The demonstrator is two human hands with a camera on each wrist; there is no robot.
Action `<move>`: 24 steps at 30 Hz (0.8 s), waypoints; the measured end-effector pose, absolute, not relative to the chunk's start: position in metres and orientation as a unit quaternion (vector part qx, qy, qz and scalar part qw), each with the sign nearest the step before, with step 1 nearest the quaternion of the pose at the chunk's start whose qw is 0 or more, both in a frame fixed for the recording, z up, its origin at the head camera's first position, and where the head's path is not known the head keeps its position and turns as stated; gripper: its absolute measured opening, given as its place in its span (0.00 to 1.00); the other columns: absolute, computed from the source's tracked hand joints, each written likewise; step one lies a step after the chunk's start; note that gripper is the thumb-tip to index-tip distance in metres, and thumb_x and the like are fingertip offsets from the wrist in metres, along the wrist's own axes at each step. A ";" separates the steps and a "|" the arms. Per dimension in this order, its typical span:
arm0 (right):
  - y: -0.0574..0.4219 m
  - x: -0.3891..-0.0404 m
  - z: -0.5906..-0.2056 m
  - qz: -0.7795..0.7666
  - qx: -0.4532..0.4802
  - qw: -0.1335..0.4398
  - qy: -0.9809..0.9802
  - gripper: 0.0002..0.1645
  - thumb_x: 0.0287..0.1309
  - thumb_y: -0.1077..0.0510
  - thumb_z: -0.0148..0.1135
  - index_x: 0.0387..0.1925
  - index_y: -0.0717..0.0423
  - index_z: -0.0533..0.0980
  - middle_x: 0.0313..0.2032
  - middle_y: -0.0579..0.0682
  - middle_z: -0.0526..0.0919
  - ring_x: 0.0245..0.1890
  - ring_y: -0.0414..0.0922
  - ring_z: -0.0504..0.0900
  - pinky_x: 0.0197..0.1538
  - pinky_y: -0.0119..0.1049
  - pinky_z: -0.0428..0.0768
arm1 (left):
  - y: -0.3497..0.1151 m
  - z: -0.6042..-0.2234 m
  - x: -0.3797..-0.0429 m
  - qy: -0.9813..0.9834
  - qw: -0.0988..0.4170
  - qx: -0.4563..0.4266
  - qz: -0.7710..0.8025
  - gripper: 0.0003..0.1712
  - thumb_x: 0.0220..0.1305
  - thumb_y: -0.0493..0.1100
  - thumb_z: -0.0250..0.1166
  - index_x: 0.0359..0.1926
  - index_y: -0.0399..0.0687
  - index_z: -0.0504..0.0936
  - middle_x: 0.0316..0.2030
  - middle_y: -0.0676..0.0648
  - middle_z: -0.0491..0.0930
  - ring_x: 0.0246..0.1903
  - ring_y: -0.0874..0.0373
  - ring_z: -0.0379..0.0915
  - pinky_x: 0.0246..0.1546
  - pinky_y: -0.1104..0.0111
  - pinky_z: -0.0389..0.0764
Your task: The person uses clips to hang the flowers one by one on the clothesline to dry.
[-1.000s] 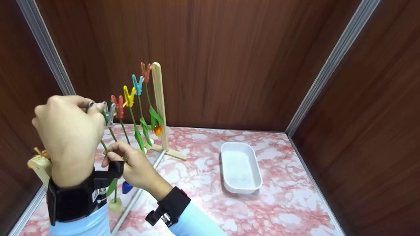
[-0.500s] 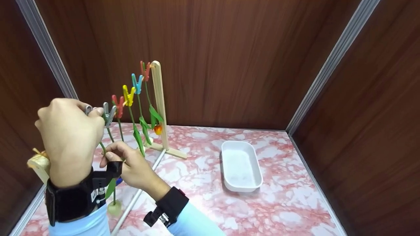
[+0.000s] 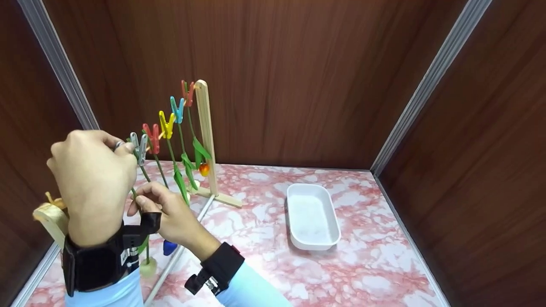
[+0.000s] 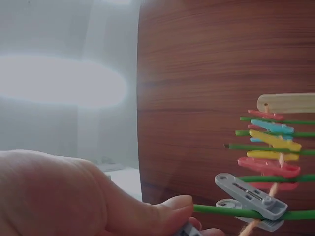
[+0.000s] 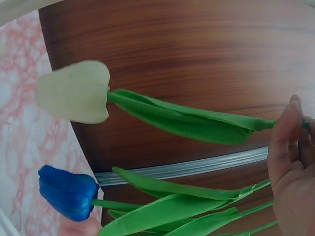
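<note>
My left hand [image 3: 91, 179], back turned up, pinches a grey clothespin [image 4: 188, 229] between thumb and fingers at the near end of a cord; most of it is hidden. Lower down, my right hand [image 3: 170, 213] pinches the green stem of an artificial white tulip [image 5: 76, 92], which hangs head down with its leaf [image 5: 182, 118] along the stem. The stem's upper end [image 4: 216, 210] lies close to my left thumb. Just beyond, another grey clothespin [image 3: 139, 149] clips a stem to the cord. A blue tulip [image 5: 69, 193] hangs beside the white one.
Red [image 3: 152, 138], yellow [image 3: 167, 125] and blue [image 3: 177, 110] clothespins hold more hanging flowers along the cord. Wooden posts [image 3: 207, 136] with a white bar [image 3: 172, 262] carry it. A white tray [image 3: 313, 217] stands right on the marbled table [image 3: 362, 273].
Both hands keep their grips and have barely moved; my left hand sits slightly lower than a second ago. The hanging blue tulip sways in and out of view behind my right hand.
</note>
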State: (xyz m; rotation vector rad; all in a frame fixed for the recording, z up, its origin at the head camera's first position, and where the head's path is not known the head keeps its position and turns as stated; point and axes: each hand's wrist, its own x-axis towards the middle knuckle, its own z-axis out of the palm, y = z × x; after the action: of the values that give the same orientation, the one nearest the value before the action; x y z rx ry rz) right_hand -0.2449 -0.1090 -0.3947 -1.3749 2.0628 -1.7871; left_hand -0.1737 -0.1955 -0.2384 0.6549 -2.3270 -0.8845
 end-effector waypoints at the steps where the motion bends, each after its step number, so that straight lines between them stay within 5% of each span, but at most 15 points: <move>1: -0.109 -0.245 -0.395 -0.584 -0.450 0.044 0.674 0.11 0.85 0.61 0.48 0.51 0.64 0.76 0.41 0.63 0.91 0.35 0.25 0.78 0.40 0.17 0.76 | -0.196 -0.239 -0.174 -0.870 0.275 0.245 -0.329 0.20 0.75 0.44 0.62 0.53 0.33 0.90 0.49 0.27 0.90 0.58 0.24 0.77 0.66 0.37 0.70; 11: -0.108 -0.246 -0.396 -0.583 -0.445 0.039 0.678 0.15 0.84 0.61 0.53 0.58 0.67 0.79 0.47 0.65 0.91 0.37 0.25 0.81 0.45 0.18 0.83 | -0.197 -0.239 -0.175 -0.894 0.250 0.225 -0.294 0.25 0.75 0.47 0.65 0.61 0.31 0.86 0.52 0.25 0.88 0.55 0.20 0.78 0.59 0.33 0.78; 18: -0.095 -0.247 -0.398 -0.563 -0.450 0.030 0.692 0.18 0.83 0.61 0.54 0.64 0.65 0.79 0.56 0.62 0.91 0.48 0.39 0.93 0.54 0.22 0.87 | -0.189 -0.240 -0.174 -0.884 0.269 0.224 -0.310 0.34 0.74 0.50 0.70 0.72 0.33 0.78 0.60 0.25 0.85 0.58 0.21 0.79 0.63 0.33 0.78; 21: -0.084 -0.251 -0.399 -0.551 -0.469 -0.005 0.690 0.17 0.83 0.63 0.54 0.62 0.67 0.79 0.57 0.63 0.90 0.49 0.45 0.94 0.53 0.22 0.88 | -0.181 -0.242 -0.174 -0.855 0.362 0.197 -0.314 0.33 0.73 0.50 0.72 0.71 0.37 0.80 0.63 0.29 0.85 0.62 0.25 0.81 0.67 0.36 0.79; 24: -0.063 -0.261 -0.395 -0.536 -0.478 -0.068 0.693 0.14 0.81 0.64 0.56 0.57 0.68 0.81 0.52 0.63 0.91 0.45 0.51 0.92 0.48 0.23 0.88 | -0.167 -0.249 -0.184 -0.794 0.508 0.100 -0.319 0.29 0.74 0.50 0.70 0.68 0.40 0.83 0.65 0.35 0.86 0.70 0.32 0.78 0.76 0.41 0.75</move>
State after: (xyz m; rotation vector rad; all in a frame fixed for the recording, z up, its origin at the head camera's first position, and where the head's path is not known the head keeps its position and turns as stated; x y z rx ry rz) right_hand -0.2615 -0.0626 -0.3949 -1.5684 2.2770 -1.7592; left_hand -0.1842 -0.1669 -0.2491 0.2415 -1.9146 -0.7680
